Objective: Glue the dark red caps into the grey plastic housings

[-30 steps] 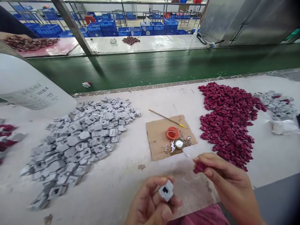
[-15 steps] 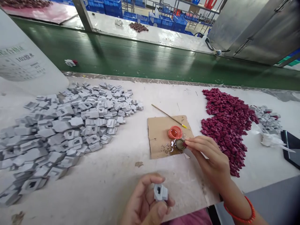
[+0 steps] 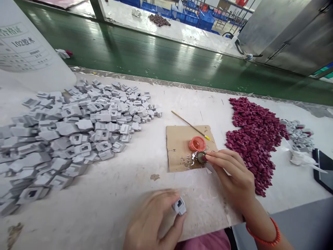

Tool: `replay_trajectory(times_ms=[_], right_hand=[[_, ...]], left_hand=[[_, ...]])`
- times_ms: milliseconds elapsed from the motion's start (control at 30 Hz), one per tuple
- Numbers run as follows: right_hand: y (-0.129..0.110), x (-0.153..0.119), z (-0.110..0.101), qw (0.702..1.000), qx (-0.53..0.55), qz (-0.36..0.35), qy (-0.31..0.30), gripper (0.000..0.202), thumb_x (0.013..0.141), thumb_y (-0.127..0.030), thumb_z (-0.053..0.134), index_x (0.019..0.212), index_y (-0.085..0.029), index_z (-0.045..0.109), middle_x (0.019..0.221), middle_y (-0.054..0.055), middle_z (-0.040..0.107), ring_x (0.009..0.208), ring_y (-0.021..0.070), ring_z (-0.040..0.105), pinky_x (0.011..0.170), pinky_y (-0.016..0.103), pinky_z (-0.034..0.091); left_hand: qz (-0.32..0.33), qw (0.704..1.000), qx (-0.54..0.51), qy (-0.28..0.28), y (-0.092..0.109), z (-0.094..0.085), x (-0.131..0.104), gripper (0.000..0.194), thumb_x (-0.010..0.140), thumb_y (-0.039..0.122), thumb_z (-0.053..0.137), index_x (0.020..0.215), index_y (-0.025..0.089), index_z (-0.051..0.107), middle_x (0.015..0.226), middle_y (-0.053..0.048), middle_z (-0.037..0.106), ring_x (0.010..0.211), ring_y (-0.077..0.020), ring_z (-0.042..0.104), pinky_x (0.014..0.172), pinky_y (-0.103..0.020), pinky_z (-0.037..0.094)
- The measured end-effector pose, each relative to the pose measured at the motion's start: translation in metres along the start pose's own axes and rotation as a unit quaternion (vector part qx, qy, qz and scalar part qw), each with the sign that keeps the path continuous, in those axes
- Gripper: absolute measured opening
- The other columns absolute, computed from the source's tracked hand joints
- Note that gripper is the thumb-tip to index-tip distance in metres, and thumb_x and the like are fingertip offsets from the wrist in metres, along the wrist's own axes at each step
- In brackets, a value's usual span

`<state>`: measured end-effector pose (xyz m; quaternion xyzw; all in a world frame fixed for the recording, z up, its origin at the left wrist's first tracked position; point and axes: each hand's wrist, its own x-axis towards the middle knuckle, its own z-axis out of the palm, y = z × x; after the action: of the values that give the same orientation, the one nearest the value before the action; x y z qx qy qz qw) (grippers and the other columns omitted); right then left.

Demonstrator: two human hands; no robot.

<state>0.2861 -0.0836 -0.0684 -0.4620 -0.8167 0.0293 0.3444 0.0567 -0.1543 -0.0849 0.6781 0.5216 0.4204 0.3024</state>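
My left hand (image 3: 158, 217) holds a grey plastic part (image 3: 179, 205) with a dark opening between thumb and fingers, near the table's front edge. My right hand (image 3: 231, 173) pinches a small dark red piece (image 3: 204, 158) at a round metal cap (image 3: 201, 157). The cap sits on a wet patch of a cardboard piece (image 3: 174, 139). Just behind it on the cardboard is a red cup (image 3: 197, 143) of liquid. A thin brush (image 3: 189, 124) lies across the cardboard's back edge.
A large heap of grey parts (image 3: 85, 125) covers the left. Dark red pieces (image 3: 255, 132) are piled at right, beside a smaller grey pile (image 3: 299, 135), crumpled tissue (image 3: 301, 158) and a black device (image 3: 324, 168). A white container (image 3: 31, 48) stands back left, before a green belt (image 3: 156, 52).
My left hand has turned and moved slightly up, tilting the grey part. My right hand stays at the metal cap. The part on the green belt has shifted left, and the view has shifted slightly.
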Motion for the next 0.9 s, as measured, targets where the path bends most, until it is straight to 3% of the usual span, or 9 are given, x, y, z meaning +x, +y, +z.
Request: replay_trajectory(times_ms=[67,133,267,433,567,900], right_hand=[[-0.002,0.0,-0.002,1.0,0.012,0.006,0.007,0.033,0.084,0.003,0.058,0.109,-0.018,0.065,0.103,0.005,0.067,0.097,0.0184,0.059,0.085,0.035,0.05],[-0.009,-0.002,-0.004,0.999,0.033,0.019,0.027,0.036,0.083,0.003,0.059,0.111,-0.02,0.065,0.105,0.005,0.067,0.097,0.0182,0.061,0.086,0.035,0.051],[-0.037,-0.011,-0.006,0.991,0.107,0.069,0.043,0.038,0.082,0.003,0.06,0.112,-0.021,0.064,0.106,0.004,0.067,0.097,0.0166,0.063,0.085,0.03,0.054],[-0.068,-0.025,0.01,0.975,0.211,0.067,-0.01,0.035,0.082,0.002,0.057,0.109,-0.017,0.063,0.104,0.006,0.068,0.097,0.0165,0.064,0.084,0.028,0.057],[-0.072,-0.027,0.02,0.974,0.216,0.065,-0.02,0.033,0.081,0.003,0.057,0.107,-0.017,0.064,0.102,0.008,0.069,0.096,0.0179,0.066,0.083,0.029,0.058],[-0.076,-0.023,0.016,0.983,0.178,0.039,-0.035,0.024,0.082,0.002,0.058,0.1,-0.011,0.066,0.097,0.01,0.068,0.096,0.0161,0.064,0.084,0.024,0.057]], left_hand=[[0.08,0.995,0.063,-0.021,-0.008,-0.003,0.003,0.029,0.081,0.011,0.065,0.108,0.021,0.062,0.099,0.0,0.074,0.098,-0.0175,0.064,0.09,-0.026,0.051],[0.111,0.988,0.1,-0.03,-0.013,-0.004,0.005,0.031,0.08,0.009,0.065,0.109,0.019,0.062,0.099,-0.001,0.073,0.101,-0.018,0.061,0.092,-0.026,0.05],[0.092,0.99,0.098,-0.028,-0.013,-0.002,0.005,0.029,0.08,0.008,0.066,0.106,0.019,0.062,0.095,-0.001,0.073,0.1,-0.0178,0.058,0.09,-0.027,0.049],[0.068,0.995,0.073,-0.022,-0.01,0.0,0.004,0.027,0.081,0.01,0.067,0.105,0.02,0.062,0.094,0.0,0.073,0.099,-0.0174,0.057,0.089,-0.027,0.05],[0.056,0.997,0.06,-0.007,-0.008,0.0,0.006,0.024,0.08,0.009,0.067,0.102,0.018,0.063,0.093,0.0,0.073,0.098,-0.0178,0.058,0.088,-0.027,0.051],[0.05,0.998,0.049,-0.004,-0.008,0.001,0.006,0.025,0.079,0.009,0.068,0.102,0.018,0.063,0.093,0.0,0.074,0.098,-0.0176,0.058,0.088,-0.028,0.052]])
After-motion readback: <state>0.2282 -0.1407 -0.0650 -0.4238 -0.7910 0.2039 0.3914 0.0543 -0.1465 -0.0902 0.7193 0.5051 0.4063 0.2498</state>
